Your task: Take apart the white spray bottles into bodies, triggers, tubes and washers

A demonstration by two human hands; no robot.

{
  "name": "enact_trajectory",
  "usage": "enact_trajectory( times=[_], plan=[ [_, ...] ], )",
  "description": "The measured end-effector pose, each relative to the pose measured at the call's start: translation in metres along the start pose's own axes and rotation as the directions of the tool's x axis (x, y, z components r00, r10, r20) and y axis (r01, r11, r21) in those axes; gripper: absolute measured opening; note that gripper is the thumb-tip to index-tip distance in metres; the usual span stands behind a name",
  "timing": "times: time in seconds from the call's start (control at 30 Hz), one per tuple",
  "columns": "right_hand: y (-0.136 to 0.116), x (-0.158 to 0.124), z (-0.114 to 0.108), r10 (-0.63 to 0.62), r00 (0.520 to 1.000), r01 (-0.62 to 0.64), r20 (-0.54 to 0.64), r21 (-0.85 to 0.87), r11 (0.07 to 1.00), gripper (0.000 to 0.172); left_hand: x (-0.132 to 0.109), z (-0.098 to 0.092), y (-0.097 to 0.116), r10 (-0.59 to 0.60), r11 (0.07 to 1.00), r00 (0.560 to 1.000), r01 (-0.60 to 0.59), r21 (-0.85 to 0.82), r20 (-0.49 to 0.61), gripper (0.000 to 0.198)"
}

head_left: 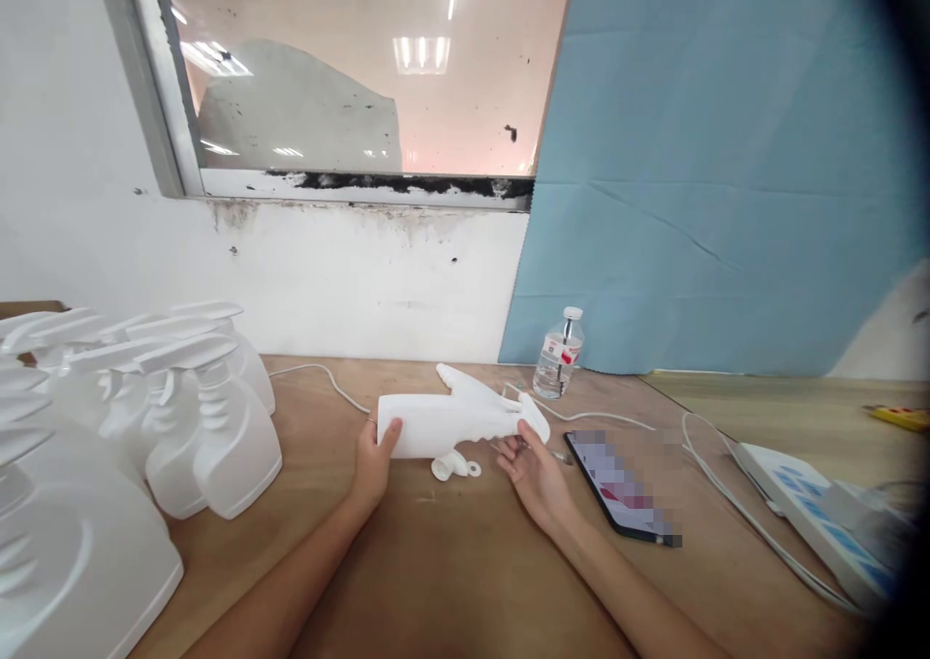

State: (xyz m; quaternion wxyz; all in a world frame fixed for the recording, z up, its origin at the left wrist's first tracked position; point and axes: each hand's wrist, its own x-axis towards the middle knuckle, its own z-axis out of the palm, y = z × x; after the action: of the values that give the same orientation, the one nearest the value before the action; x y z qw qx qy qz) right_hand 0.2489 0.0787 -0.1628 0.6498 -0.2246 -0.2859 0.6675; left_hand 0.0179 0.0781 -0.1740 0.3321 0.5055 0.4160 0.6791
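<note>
My left hand (374, 465) is closed on the wide left end of a white plastic housing (428, 424), thumb on the near face. The housing lies sideways above the table, with a pointed arm sticking up from its far side and a ribbed near edge. At its narrow right end my right hand (534, 470) grips the curved tip between thumb and fingers. Just below the housing, a small white elbow-shaped fitting (447, 465) and a small white ring (475, 468) lie on the table. Part of the right fingers is hidden behind the housing.
Several white plastic housings (236, 446) stand upright at the left. A water bottle (558, 357) stands near the wall, and a phone (617, 489) lies right of my right hand. A white cable (603, 415) runs to the right, where a power strip (806, 514) lies on the wooden table (421, 581).
</note>
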Motion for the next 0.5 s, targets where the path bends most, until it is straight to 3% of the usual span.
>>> enact_trajectory(
  times=[0.2, 0.5],
  plan=[
    [0.004, -0.002, 0.002, 0.039, 0.998, -0.038, 0.055, -0.017, 0.999, 0.014, 0.013, 0.001, -0.01, -0.282, 0.953, 0.956, 0.27, -0.138, -0.077, 0.058],
    [-0.001, -0.006, 0.004, 0.069, 0.989, -0.072, 0.129, 0.018, 0.997, 0.016, 0.017, -0.001, -0.007, -0.382, 0.912, 0.919, 0.357, -0.203, -0.099, 0.054]
  ],
)
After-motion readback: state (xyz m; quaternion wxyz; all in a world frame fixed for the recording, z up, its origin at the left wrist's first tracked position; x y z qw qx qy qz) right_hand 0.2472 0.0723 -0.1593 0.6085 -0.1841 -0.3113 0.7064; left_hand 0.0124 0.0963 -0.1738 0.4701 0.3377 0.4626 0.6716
